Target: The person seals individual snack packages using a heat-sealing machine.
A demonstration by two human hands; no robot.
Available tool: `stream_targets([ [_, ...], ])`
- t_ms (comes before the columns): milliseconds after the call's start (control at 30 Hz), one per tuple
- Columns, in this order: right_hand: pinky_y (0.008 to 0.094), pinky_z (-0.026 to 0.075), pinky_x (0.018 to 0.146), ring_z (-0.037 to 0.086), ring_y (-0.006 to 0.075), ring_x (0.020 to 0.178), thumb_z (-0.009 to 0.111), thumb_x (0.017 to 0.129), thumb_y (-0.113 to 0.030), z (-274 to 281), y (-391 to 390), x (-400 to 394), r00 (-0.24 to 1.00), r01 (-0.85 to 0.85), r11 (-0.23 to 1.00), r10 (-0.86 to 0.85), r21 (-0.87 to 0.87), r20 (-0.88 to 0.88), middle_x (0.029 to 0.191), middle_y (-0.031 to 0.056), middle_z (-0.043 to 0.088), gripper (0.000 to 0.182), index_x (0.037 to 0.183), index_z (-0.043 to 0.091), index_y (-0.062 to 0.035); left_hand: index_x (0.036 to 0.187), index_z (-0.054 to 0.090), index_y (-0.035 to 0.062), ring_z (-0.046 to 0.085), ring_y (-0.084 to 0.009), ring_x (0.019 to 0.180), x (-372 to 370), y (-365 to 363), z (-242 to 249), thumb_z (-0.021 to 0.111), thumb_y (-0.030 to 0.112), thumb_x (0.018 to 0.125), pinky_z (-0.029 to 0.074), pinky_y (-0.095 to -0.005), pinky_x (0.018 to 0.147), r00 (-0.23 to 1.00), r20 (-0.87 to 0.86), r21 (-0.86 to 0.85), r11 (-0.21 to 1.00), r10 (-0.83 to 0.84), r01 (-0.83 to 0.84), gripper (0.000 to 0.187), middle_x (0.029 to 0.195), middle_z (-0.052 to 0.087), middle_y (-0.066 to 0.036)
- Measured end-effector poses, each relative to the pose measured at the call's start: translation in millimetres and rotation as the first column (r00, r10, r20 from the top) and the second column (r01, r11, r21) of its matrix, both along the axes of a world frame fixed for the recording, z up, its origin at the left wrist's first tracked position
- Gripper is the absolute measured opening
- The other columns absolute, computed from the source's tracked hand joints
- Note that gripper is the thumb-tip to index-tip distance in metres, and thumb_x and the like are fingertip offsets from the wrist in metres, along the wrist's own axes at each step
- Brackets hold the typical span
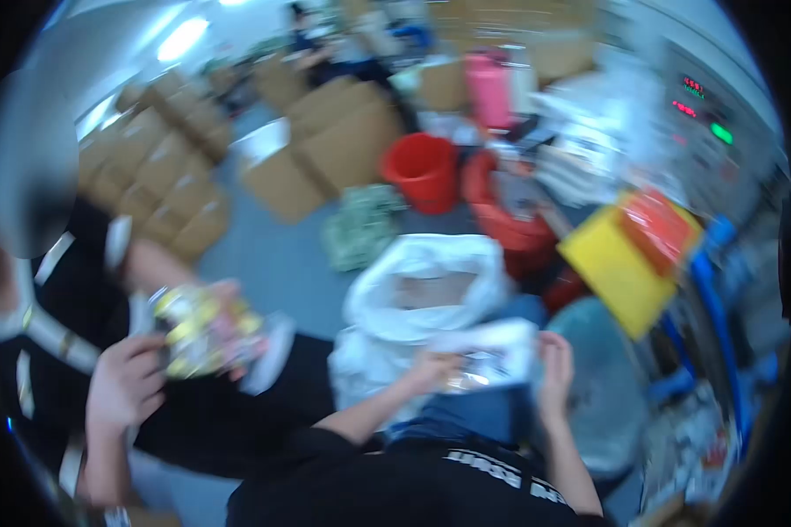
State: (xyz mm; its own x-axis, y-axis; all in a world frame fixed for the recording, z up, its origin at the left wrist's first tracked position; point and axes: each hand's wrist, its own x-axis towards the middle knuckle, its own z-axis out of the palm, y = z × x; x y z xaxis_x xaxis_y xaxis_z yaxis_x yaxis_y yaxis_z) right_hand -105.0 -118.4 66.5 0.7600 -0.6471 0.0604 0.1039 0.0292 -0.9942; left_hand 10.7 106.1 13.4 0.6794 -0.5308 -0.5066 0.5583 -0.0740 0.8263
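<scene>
In the head view, my left hand point(432, 371) is closed on the left edge of a clear plastic packet with a white top point(494, 342). Small dark and shiny contents show through it, too blurred to name. My right hand point(555, 364) is at the packet's right edge with fingers bent, apparently gripping it. The packet is over my lap, just in front of an open white sack point(360, 303). To my left, a co-worker's hands hold a clear bag of yellow and pink pieces point(204, 334).
Cardboard boxes point(343, 132) stand on the blue floor ahead. Beyond the sack are a red bucket point(424, 176), a red bag point(514, 237) and a green bundle point(362, 224). On the right are a yellow panel point(615, 263), blue bars point(716, 316) and a lit control box point(703, 123).
</scene>
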Motion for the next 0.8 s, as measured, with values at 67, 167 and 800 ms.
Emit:
stream_targets([
  [67,0.0317,0.042,0.091,0.056,0.0202,0.097,0.049,0.094,-0.011,-5.0,-7.9,-33.0,0.998,0.040,0.996,-0.044,-0.074,-0.051,0.105,0.0095,0.059,0.018,0.106,0.058,-0.0016,0.114,0.058,-0.0056,0.064,-0.0211,0.084,20.4,-3.0,40.1,0.062,0.008,0.086,0.055,-0.0363,0.077,0.998,-0.064,0.066,0.998,0.026,-0.022,0.032,0.099,0.063,-0.012],
  [167,0.0400,0.043,0.091,0.054,0.0353,0.103,0.065,0.079,-0.013,-18.3,-11.0,-81.3,0.984,0.014,0.867,-0.100,-0.499,-0.146,0.110,0.0177,0.056,0.032,0.108,0.058,-0.0030,0.118,0.054,-0.0013,0.062,-0.0233,0.099,66.7,-32.6,68.9,0.061,-0.009,0.074,0.053,-0.0391,0.084,0.993,0.076,-0.276,0.956,-0.085,0.103,0.046,0.110,0.061,-0.013],
  [800,0.0494,0.042,0.085,0.057,0.0315,0.104,0.066,0.079,-0.022,-62.7,3.1,-152.2,0.572,-0.576,0.681,-0.059,-0.452,-0.818,0.109,0.0114,0.061,0.047,0.122,0.050,-0.0158,0.129,0.047,0.0036,0.050,-0.0306,0.116,157.1,-368.9,113.0,0.086,0.009,0.054,0.040,-0.0371,0.100,0.231,0.888,0.318,0.894,-0.398,0.316,0.085,0.121,0.052,-0.018],
])
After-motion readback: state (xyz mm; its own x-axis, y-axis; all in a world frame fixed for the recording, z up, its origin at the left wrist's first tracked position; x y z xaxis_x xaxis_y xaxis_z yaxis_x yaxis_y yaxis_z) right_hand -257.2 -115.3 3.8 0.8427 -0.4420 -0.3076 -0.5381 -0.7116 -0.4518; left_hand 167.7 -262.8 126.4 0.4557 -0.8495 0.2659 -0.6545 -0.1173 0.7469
